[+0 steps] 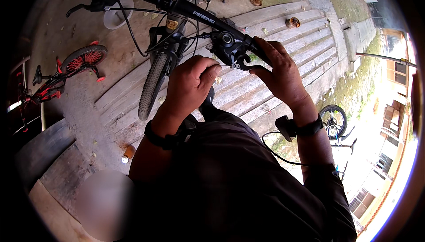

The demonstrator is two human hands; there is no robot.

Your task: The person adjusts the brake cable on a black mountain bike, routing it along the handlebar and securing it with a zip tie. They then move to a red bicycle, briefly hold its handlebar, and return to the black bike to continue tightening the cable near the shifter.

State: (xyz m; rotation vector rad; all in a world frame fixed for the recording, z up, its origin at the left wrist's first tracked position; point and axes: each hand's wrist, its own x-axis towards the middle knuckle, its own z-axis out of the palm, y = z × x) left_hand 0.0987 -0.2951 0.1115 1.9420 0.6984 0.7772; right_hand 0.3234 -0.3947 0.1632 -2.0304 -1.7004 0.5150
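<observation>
A black bicycle handlebar (pixel 204 18) slants across the upper middle, with a black brake and shifter unit (pixel 227 42) near its right end. My right hand (pixel 283 71) wraps that end, fingers over the bar and thumb against the black brake lever (pixel 243 63). Just below the unit, my left hand (pixel 191 82) is closed, thumb pressed to the curled index finger; whatever lies in the pinch is hidden. Black cables (pixel 133 36) loop from the bar toward the front fork. The knobby front tire (pixel 152 85) shows left of my left hand.
A red and black bicycle (pixel 66 71) is at the left, near a white basin (pixel 118 14). Rusty cans (pixel 292 22) sit on the concrete strips (pixel 274 43). Another bicycle's wheel (pixel 333 121) is at the right. A paper cup (pixel 128 154) stands at lower left.
</observation>
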